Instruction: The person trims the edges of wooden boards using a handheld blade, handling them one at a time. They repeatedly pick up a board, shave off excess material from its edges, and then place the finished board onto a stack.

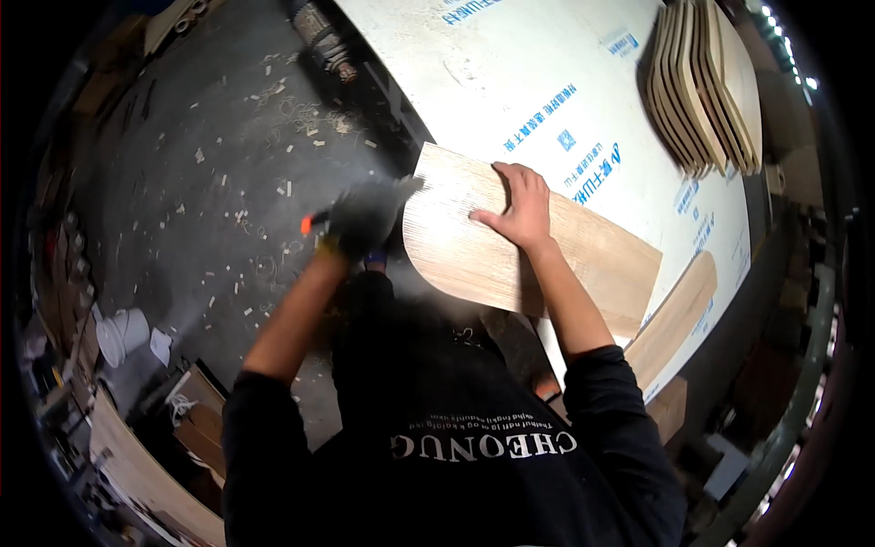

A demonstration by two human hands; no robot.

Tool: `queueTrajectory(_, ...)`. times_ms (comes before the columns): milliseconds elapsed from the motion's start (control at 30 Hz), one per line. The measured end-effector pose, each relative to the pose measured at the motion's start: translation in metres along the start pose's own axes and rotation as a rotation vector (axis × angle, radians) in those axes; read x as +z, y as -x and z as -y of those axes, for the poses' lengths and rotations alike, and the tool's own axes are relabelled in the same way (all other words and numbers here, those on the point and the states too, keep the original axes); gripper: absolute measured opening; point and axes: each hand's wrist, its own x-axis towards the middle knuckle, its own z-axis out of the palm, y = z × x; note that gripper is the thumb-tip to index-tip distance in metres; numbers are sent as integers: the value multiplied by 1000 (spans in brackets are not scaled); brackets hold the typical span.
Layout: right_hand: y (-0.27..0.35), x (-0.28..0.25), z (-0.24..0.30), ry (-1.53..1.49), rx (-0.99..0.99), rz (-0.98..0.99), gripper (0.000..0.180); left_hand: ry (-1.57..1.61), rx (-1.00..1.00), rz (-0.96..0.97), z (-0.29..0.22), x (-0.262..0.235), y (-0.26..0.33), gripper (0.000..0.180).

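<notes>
Right hand point(521, 208) presses flat, fingers spread, on one rounded wooden panel point(519, 251) lying on the white tabletop point(510, 82). Left hand point(360, 223), blurred, grips a dark power tool point(378, 205) at the panel's curved edge. One stack of similar panels point(706, 87) lies beyond.

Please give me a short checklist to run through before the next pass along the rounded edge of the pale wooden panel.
1. Right hand flat on the pale wooden panel with a rounded end: ok.
2. Left hand, in a dark glove, gripping a blurred tool with an orange part: ok; tool type cannot tell.
3. Right fingers apart from the worked edge: ok.
4. Panel end overhangs the white film-covered table; clamping: cannot tell.
5. Stack of shaped wooden panels apart from the work: ok.
</notes>
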Motion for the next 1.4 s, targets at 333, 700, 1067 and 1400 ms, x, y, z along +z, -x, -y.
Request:
queueTrajectory(333, 4, -2, -14, -16, -77, -3, 84, -23, -141, -166, -100, 118, 130, 46)
queueTrajectory(700, 23, -14, -44, 78, -251, 123, 96, 342, -213, -363, -30, 17, -3, 51)
queueTrajectory(1067, 17, -13, -45, 134, -167, 89, 89, -39, -435, -456, -170, 161, 108, 22)
queueTrajectory(1400, 15, -6, -42, 108, -199, 57, 87, 190, -507, -580, -181, 125, 85, 18)
